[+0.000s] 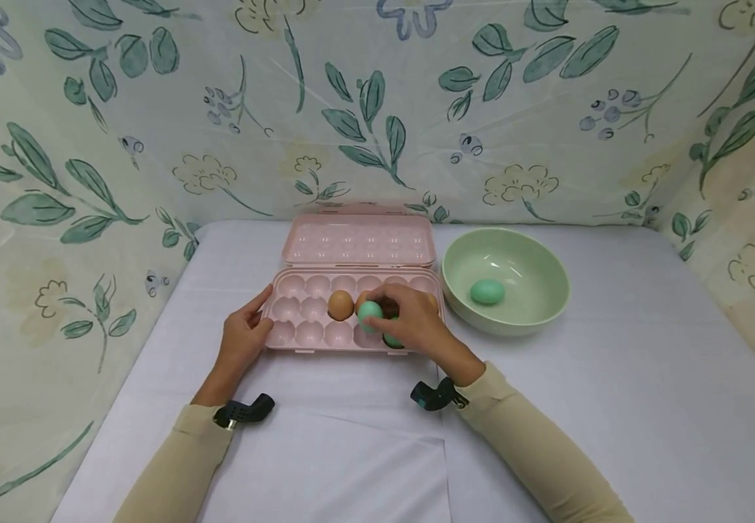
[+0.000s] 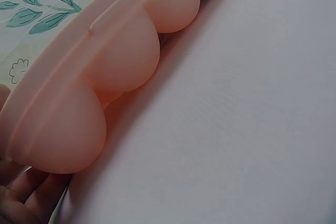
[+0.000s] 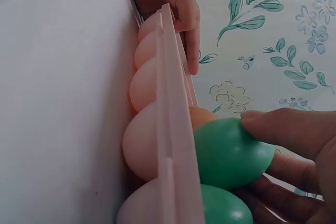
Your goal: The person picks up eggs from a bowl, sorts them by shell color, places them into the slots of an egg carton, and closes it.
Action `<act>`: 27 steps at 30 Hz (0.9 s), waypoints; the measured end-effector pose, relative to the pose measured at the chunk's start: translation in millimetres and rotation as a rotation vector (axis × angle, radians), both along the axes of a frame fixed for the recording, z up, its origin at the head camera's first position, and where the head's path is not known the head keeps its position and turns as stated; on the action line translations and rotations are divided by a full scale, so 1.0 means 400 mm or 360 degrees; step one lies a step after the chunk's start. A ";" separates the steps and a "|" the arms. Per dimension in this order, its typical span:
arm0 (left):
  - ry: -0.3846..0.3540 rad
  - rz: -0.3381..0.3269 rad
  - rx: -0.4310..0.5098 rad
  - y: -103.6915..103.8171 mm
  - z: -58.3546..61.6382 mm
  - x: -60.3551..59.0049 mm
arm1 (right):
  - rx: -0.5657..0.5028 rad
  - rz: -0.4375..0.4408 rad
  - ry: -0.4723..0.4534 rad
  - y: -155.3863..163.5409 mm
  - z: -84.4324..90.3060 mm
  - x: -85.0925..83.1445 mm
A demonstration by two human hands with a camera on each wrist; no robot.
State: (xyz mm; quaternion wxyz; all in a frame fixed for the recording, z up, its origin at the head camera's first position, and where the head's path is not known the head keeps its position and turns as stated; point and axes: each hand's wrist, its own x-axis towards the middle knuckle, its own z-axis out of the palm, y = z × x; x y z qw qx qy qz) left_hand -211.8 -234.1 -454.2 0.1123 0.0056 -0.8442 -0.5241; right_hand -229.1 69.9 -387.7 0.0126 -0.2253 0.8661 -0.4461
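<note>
A pink egg carton (image 1: 288, 347) lies unfolded, its lid (image 1: 359, 251) leaning back behind it. My left hand (image 1: 243, 335) grips the carton's left end; in the left wrist view its fingers (image 2: 31, 195) reach beneath the end cup. With thumb and fingers my right hand (image 1: 419, 324) pinches a green egg (image 1: 370, 317) above the front row. Another green egg (image 3: 224, 205) sits in the carton close beside it. A brown egg (image 1: 341, 305) stands in the middle row, and further brown eggs there are partly hidden by my right hand.
To the right of the carton stands a light green bowl (image 1: 537, 301) with one green egg (image 1: 487, 292) inside. A white cloth (image 1: 351, 443) covers the table. Behind hangs a leaf-patterned curtain (image 1: 253, 145).
</note>
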 end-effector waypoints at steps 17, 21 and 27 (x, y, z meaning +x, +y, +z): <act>0.0049 0.0000 -0.0030 0.000 -0.003 -0.001 | 0.0106 0.0092 0.0009 -0.002 -0.004 0.006; 0.0054 -0.0009 -0.0023 0.001 -0.004 -0.001 | 0.0161 0.0096 0.0012 -0.004 -0.004 0.008; 0.0063 -0.0016 -0.0008 0.000 -0.007 -0.001 | 0.0198 0.0115 0.0030 -0.006 -0.005 0.010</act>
